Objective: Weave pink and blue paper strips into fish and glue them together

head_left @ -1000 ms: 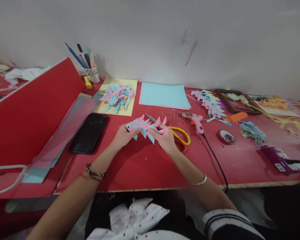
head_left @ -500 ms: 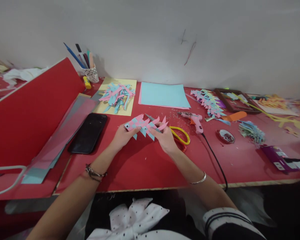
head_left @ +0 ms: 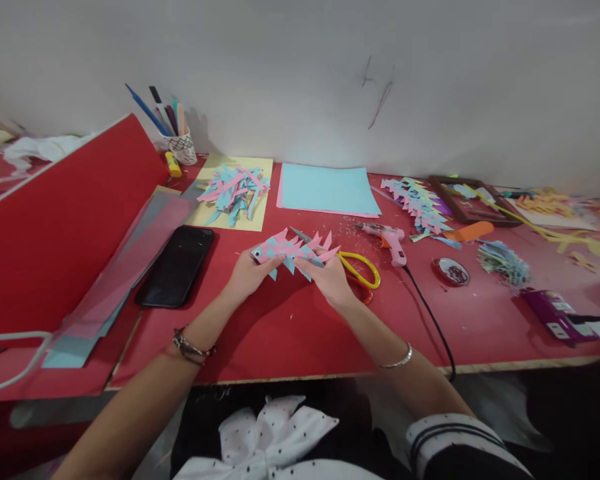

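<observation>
Between my hands is a woven paper fish (head_left: 293, 251) in pink and blue, with a small googly eye at its left end and pointed strips sticking out above and below. My left hand (head_left: 250, 272) grips its head end, thumb on top. My right hand (head_left: 331, 277) is closed on the tail end, where several pink points fan out. Behind the fish and my right hand lie scissors (head_left: 365, 269) with yellow handles, their blades partly hidden. A pink glue gun (head_left: 390, 241) rests to the right of them.
A black phone (head_left: 177, 267) lies left of my hands. Beyond are a heap of paper strips (head_left: 235, 190), blue and pink sheets (head_left: 327, 190) and a pen cup (head_left: 183, 148). At right are a small dish (head_left: 451, 271), a purple power box (head_left: 555, 317) and the glue gun's black cord (head_left: 433, 319).
The fish has shifted slightly to the right and tilted a little in my hands. Both hands keep their hold; the things on the table stay put.
</observation>
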Demonstrator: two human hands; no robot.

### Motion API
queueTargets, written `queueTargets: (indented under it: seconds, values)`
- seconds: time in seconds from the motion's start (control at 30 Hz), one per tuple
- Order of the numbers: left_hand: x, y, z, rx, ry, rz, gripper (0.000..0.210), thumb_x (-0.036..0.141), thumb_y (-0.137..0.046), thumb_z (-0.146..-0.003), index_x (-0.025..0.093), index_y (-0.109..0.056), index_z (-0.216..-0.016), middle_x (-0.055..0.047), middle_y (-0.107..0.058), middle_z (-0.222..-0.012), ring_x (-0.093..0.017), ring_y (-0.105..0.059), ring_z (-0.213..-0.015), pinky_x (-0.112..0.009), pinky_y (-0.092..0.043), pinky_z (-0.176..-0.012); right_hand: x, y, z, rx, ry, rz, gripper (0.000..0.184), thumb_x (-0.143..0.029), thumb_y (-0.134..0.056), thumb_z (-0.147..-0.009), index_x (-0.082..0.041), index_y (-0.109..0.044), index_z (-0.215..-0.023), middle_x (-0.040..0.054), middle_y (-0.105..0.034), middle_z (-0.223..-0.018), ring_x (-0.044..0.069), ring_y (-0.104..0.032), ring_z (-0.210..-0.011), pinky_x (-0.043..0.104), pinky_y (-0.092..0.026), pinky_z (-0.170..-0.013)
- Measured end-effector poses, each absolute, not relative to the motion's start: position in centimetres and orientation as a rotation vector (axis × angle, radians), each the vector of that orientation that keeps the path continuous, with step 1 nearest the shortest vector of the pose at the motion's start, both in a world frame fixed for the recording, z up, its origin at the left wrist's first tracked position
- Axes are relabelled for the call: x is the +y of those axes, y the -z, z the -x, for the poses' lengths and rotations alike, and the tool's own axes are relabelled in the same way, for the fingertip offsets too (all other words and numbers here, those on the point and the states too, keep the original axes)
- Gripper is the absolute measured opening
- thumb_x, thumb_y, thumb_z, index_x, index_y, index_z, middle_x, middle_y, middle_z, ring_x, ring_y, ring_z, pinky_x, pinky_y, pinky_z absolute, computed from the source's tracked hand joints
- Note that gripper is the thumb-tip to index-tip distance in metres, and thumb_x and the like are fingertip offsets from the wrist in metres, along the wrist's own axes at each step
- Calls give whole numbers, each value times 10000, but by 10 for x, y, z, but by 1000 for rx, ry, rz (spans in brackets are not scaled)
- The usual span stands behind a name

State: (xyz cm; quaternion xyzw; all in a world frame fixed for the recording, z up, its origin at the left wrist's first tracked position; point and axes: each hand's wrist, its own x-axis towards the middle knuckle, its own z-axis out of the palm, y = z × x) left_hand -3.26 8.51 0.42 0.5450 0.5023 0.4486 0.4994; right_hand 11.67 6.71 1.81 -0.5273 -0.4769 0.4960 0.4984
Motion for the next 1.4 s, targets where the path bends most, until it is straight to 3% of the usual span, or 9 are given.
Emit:
queueTargets:
  seconds: [0.73, 1.4]
  values:
    - [83, -6, 27, 1159, -1123, -1181, 461, 544, -686, -478, 153, -649, -718, -56, -706, -810, -210, -616, -782, -319, -484, -719, 66, -23, -114, -1024, -1278, 1280, 183, -306, -683, -549, -196, -587, -660, -21, -630, -651, 132, -598, -645, 280, -482, -649]
    - [83, -6, 27, 1210, -1142, -1179, 453, 536, -693, -456, 149, -647, -686, -51, -693, -715, -202, -606, -700, -318, -487, -647, 66, -22, -113, -1078, -1250, 1256, 158, -290, -675, -555, -194, -579, -637, -34, -585, -613, 105, -547, -579, 270, -464, -616]
